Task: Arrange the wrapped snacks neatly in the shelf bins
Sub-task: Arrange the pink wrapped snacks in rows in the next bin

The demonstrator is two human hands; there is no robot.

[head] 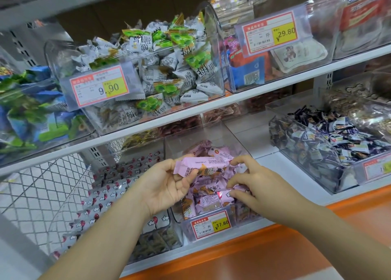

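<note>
Left hand [167, 186] has its fingers [171, 165] round a pink pack [203, 165] just above the bin [213, 131], right hand [260, 186] looks like it's pinching a second pack [224, 192] in the pile [211, 202], so I'd clear a flat gap, then lay it label-up.

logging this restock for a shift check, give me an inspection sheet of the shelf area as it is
surface: white shelf, bare beside the bin
job's things: pink snacks piled loosely in clear bin, price tag reads 17.80; one raised snack above the pile
clutter: balloon-print packets left; dark packets right; green-white packets on the shelf above
grippers: left hand holds the raised snack; right hand fingers on the pile, grip unclear
cables: nothing seen
surroundings: wire mesh left, orange ledge below
</note>
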